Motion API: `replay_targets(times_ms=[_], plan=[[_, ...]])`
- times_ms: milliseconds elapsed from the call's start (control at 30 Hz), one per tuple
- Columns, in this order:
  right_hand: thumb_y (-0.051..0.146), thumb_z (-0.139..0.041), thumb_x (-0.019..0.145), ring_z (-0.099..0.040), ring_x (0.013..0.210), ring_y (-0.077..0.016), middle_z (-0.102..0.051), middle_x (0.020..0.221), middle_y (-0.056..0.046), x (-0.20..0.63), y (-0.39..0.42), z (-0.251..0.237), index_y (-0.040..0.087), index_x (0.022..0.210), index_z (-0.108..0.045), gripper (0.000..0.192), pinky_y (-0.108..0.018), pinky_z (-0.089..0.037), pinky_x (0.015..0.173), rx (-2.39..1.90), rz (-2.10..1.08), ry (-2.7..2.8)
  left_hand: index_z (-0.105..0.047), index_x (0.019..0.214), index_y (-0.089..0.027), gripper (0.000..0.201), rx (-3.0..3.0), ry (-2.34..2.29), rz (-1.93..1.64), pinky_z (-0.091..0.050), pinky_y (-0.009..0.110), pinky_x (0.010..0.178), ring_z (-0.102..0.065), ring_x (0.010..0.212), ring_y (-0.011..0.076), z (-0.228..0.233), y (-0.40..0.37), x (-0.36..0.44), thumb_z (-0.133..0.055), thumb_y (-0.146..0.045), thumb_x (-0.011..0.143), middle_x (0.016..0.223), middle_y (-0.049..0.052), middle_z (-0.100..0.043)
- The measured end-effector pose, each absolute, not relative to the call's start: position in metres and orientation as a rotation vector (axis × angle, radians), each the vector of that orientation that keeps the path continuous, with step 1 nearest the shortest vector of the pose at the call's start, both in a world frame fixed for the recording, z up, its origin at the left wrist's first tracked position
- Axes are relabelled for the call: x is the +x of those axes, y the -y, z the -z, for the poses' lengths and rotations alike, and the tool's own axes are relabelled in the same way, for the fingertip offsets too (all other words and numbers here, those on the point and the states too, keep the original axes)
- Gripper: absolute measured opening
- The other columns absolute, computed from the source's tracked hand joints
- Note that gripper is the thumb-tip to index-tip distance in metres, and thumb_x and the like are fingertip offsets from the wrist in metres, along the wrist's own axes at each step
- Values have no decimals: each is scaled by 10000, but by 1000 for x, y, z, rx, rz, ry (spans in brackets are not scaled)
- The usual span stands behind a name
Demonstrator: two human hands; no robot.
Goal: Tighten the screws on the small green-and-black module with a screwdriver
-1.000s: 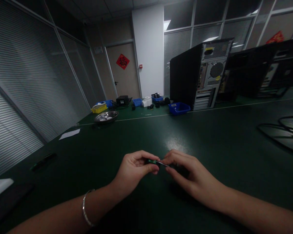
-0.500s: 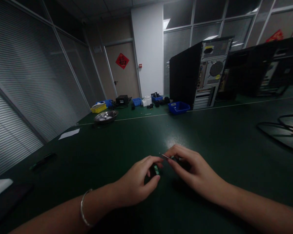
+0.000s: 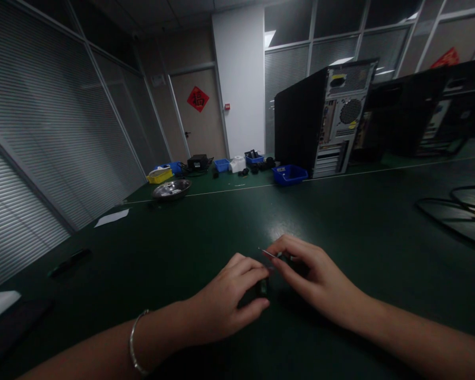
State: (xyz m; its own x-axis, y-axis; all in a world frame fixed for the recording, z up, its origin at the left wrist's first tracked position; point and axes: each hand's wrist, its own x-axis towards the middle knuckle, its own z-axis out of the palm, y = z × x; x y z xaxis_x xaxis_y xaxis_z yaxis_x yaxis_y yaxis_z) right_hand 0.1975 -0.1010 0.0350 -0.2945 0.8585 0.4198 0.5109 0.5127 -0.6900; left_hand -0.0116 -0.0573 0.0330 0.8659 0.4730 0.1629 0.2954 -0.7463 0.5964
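Observation:
My right hand (image 3: 309,269) pinches a thin tool with a slim metal shaft (image 3: 267,253), which looks like a small screwdriver. The shaft points up and to the left; the rest of the tool is mostly behind my fingers. Close beside it, my left hand (image 3: 233,295) has its fingers and thumb curved round a small dark-green piece (image 3: 263,287). Much of that piece is hidden and blurred, so I cannot make out its kind. Both hands are low over the green table (image 3: 206,227), fingertips almost meeting.
A black computer tower (image 3: 301,121) stands at the back right, with a blue bin (image 3: 290,175) before it. A metal bowl (image 3: 172,190) and a yellow tray (image 3: 160,176) sit back left. Nearer left lie a paper (image 3: 112,217) and a dark-green object (image 3: 69,262). Black cable (image 3: 431,214) loops at right.
My left hand has shifted slightly right and turned more palm-down, and the small green piece has moved right with it. My right hand and its tool have hardly moved.

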Motion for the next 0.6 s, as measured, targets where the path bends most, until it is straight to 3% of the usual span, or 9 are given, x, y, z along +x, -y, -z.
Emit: replay_targets(times_ms=[100, 233, 433, 600], plan=[[203, -473, 951, -590, 809, -177, -618, 889, -48, 197, 100, -35, 176, 929, -606, 137, -304, -460, 704, -1120, -562, 1961, -512, 1282, -173, 483, 2437, -587, -405, -392, 414, 1011, -475, 1163, 267, -31, 56, -13, -642, -308, 837, 1253, 124, -561], [215, -472, 949, -581, 797, -179, -612, 881, -48, 197, 100, -35, 176, 927, -605, 140, -304, -451, 688, -1122, -552, 1969, -570, 1158, -181, 352, 2451, -591, -416, -405, 414, 979, -511, 1094, 247, -28, 54, -14, -648, -282, 830, 1163, 97, -592], [207, -475, 953, -578, 794, -167, -610, 885, -38, 197, 101, -36, 184, 936, -606, 134, -294, -446, 688, -1121, -580, 1972, -545, 1260, -181, 426, 2397, -605, -414, -448, 334, 943, -509, 1078, 207, -31, 57, -14, -611, -239, 843, 1209, 106, -497], [187, -477, 952, -575, 805, -160, -610, 908, -30, 198, 100, -35, 196, 954, -605, 128, -287, -447, 693, -1118, -588, 1983, -539, 1293, -204, 431, 2490, -594, -290, -429, 378, 948, -473, 1086, 231, -37, 59, -14, -580, -246, 865, 1181, 106, -493]])
